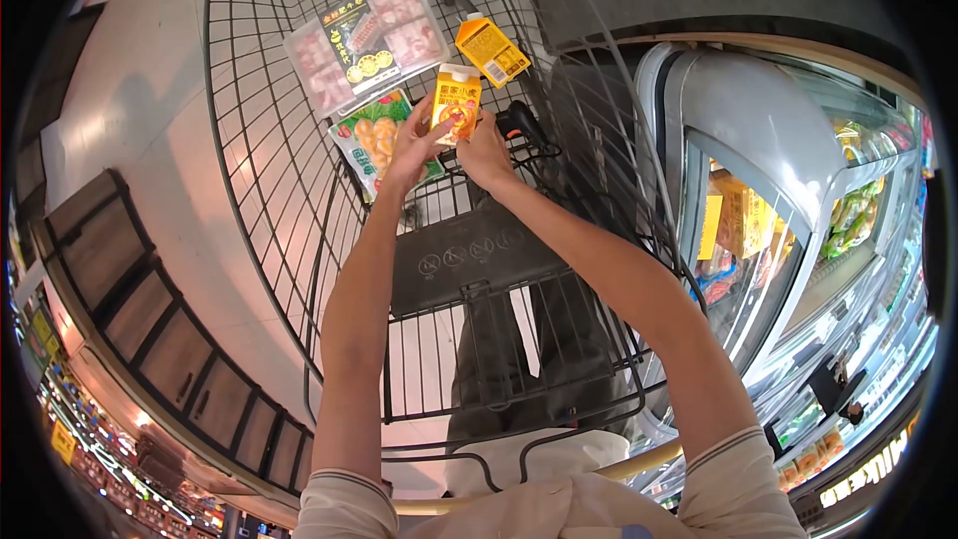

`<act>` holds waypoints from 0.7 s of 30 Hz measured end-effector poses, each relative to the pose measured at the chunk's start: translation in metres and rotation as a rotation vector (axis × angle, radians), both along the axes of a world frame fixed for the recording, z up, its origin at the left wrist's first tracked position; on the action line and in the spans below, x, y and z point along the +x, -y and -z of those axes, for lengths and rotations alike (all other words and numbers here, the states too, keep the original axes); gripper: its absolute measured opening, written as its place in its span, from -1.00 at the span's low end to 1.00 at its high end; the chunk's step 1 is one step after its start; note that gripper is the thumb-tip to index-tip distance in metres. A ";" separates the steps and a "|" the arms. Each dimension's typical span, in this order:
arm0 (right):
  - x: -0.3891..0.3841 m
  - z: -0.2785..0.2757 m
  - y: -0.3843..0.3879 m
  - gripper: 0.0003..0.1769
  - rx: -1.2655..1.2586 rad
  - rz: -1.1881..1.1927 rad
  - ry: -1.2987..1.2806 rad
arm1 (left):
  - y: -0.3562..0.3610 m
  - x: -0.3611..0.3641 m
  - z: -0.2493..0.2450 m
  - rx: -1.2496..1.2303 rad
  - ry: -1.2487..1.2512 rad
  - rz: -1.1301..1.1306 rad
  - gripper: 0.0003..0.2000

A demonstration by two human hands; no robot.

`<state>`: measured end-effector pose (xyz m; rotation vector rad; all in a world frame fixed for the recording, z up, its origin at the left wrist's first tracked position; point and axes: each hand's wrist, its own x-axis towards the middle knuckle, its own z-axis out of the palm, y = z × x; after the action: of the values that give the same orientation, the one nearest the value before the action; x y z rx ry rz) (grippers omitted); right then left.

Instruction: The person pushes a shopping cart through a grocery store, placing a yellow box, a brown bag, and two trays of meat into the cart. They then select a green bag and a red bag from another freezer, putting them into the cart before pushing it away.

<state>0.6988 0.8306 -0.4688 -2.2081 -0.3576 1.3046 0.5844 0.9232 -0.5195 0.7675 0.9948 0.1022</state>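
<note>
Nearer carton [458, 100]: we see yellow, white-topped
Farther carton [492, 52]: yellow, orange-topped
Meat tray [412, 40]: marbled pink and white
Our sleeves [733, 479]: cream, with dark stripes

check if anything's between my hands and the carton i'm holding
Nothing visible: left hand and right hand both touch the held carton. The other carton and green packet lie to its sides, not between.

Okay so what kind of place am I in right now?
Most likely a supermarket: you're at a black wire shopping cart holding a flat clear tray of sliced meat, and a glass-fronted grey display case of packaged goods stands on the right.
</note>
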 end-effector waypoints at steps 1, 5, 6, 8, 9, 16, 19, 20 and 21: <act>-0.001 -0.002 0.000 -0.35 -0.008 -0.002 0.008 | 0.001 -0.001 0.000 0.011 0.000 0.016 -0.14; -0.001 -0.011 0.001 -0.38 -0.009 -0.005 0.100 | 0.010 -0.008 0.007 0.026 0.066 0.019 -0.05; 0.001 -0.007 0.002 -0.40 0.045 -0.030 0.151 | 0.009 -0.005 0.008 0.023 0.068 -0.004 -0.04; 0.005 0.002 0.003 -0.42 0.149 -0.086 0.248 | 0.006 0.002 0.011 0.014 0.067 -0.055 -0.03; 0.010 0.004 0.000 -0.43 0.156 -0.105 0.263 | 0.002 0.006 0.008 -0.045 0.063 -0.070 -0.03; 0.025 -0.004 0.004 -0.41 0.086 -0.078 0.179 | 0.010 0.023 0.017 0.430 0.096 0.034 -0.13; 0.024 0.000 0.014 -0.39 0.123 -0.097 0.187 | 0.023 0.019 0.023 0.504 0.042 0.006 -0.11; 0.025 0.002 0.017 -0.37 0.146 -0.103 0.202 | 0.028 0.019 0.025 0.505 0.026 -0.014 -0.10; 0.027 -0.001 0.018 -0.36 0.170 -0.109 0.209 | 0.033 0.020 0.024 0.552 0.013 -0.028 -0.12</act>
<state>0.7254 0.8124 -0.4680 -2.2098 -0.6522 1.0560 0.6044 0.8901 -0.5437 1.2528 0.9743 0.4179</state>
